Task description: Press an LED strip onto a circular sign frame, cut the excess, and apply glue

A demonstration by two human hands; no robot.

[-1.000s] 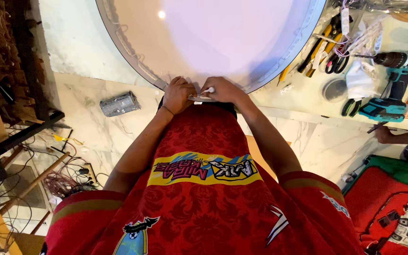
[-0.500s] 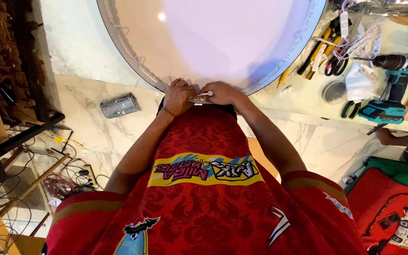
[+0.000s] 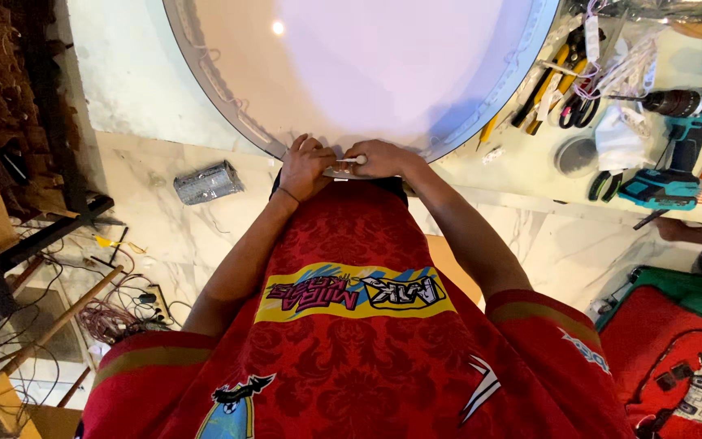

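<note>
The person wears a red short-sleeved jersey (image 3: 351, 358) with a tone-on-tone damask pattern, a yellow chest band with blue streaks, gold-striped sleeve cuffs and a small crest. A thin dark band (image 3: 288, 195) circles the left wrist. Both forearms are bare.

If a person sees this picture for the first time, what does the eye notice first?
First, the large round panel, pale and glossy, filling the top centre. At its lower rim the left hand and right hand meet over a small light-coloured piece. At the right edge lies a teal power drill among tools.
</note>
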